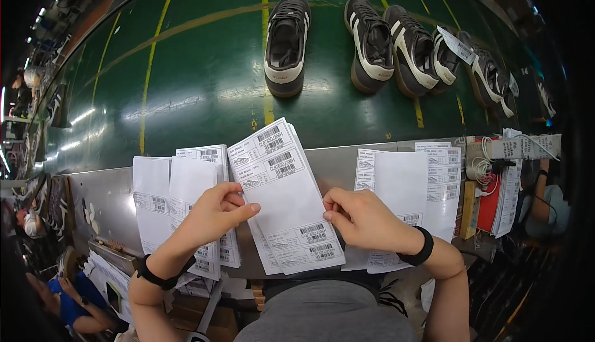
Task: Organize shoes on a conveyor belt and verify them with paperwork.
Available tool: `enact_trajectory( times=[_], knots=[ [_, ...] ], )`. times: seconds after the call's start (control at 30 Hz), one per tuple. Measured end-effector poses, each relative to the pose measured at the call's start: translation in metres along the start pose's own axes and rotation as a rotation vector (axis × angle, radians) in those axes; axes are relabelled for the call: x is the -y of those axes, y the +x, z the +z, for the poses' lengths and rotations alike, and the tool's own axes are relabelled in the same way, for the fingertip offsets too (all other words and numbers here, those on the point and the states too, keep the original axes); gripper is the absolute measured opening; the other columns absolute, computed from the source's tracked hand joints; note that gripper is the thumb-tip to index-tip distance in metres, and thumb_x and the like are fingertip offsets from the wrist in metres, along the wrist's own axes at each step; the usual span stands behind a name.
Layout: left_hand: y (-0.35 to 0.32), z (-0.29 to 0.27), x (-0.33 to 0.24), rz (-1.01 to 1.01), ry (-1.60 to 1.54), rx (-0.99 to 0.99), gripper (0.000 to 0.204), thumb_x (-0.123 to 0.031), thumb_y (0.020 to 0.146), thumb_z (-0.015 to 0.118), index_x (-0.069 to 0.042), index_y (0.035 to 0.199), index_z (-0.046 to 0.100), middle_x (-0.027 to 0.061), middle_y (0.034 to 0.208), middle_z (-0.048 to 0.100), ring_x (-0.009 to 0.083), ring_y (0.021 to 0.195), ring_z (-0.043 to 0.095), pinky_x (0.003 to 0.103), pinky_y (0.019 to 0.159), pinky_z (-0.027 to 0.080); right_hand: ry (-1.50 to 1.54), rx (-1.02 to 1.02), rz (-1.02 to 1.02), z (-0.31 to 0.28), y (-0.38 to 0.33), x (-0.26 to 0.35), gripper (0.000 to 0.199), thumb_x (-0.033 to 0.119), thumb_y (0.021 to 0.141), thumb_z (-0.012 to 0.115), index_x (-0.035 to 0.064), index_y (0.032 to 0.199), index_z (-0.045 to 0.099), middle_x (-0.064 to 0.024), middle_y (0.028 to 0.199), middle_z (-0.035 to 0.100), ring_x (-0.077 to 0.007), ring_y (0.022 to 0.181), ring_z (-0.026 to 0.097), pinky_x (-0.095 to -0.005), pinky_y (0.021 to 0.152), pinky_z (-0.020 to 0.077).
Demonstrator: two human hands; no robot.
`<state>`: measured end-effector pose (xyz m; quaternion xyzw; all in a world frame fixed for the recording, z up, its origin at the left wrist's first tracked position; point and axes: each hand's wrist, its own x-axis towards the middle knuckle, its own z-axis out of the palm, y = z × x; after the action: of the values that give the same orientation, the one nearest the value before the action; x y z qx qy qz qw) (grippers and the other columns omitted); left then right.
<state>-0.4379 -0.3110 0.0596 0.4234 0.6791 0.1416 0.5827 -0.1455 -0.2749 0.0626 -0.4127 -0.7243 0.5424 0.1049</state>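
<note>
A stack of white label sheets (288, 199), printed with barcodes and small shoe drawings, lies tilted in front of me. My left hand (217, 215) grips its left edge, thumb on top and fingers curled at the side. At the right edge, my right hand (359, 217) has its fingers pinched together on the paper. More label sheets (152, 181) are piled beside my left hand, partly covered by the forearm. Another pile of label sheets (393, 177) rests to the right, partly behind my right hand.
Beyond the metal ledge (334, 159) runs a green belt (204, 63) with yellow lines. A single dark sneaker (286, 50) stands on it, with several more sneakers (372, 50) farther right. Cables (483, 168) and a red folder (486, 202) sit at the right. Another person (83, 298) is at lower left.
</note>
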Motion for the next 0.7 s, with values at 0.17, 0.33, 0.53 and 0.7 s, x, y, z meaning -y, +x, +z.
enact_trajectory(
  times=[0.17,0.33,0.53,0.7],
  knots=[
    [-0.005,0.003,-0.007,0.105,0.24,-0.093,0.062,-0.027,0.087,0.074,0.007,0.13,0.046,0.0141,0.111,0.062,0.0171,0.104,0.06,0.031,0.085,0.051,0.021,-0.135,-0.058,-0.011,-0.005,0.014,0.007,0.005,0.09,0.059,0.0002,0.095,0.057,-0.0151,0.071,0.063,-0.0308,0.062,0.062,-0.0381,0.059,0.0485],
    [-0.02,0.013,-0.051,0.362,-0.604,0.001,0.047,-0.012,0.092,0.065,0.003,0.132,0.045,0.0136,0.124,0.06,0.0187,0.113,0.059,0.033,0.094,0.05,0.183,-0.389,-0.075,-0.008,-0.007,0.024,0.012,0.008,0.089,0.064,-0.0004,0.098,0.063,-0.0128,0.069,0.062,-0.0264,0.058,0.061,-0.0343,0.054,0.0467],
    [-0.031,0.024,-0.088,0.708,-0.523,-0.145,0.041,-0.003,0.094,0.057,0.005,0.132,0.042,0.0148,0.124,0.059,0.0165,0.111,0.059,0.031,0.095,0.048,-0.742,-0.832,-0.372,-0.002,-0.021,0.053,0.029,0.003,0.079,0.075,-0.0095,0.104,0.067,-0.0111,0.076,0.063,-0.021,0.055,0.055,-0.0308,0.051,0.047],
    [-0.018,0.031,-0.105,0.803,-0.541,-0.21,0.034,-0.005,0.094,0.057,0.006,0.124,0.045,0.0146,0.118,0.061,0.0147,0.104,0.061,0.03,0.09,0.049,-0.741,-0.776,-0.301,0.0,-0.026,0.061,0.037,0.004,0.07,0.08,-0.0069,0.104,0.069,-0.0157,0.091,0.069,-0.0285,0.091,0.067,-0.0367,0.08,0.0562]
  ],
)
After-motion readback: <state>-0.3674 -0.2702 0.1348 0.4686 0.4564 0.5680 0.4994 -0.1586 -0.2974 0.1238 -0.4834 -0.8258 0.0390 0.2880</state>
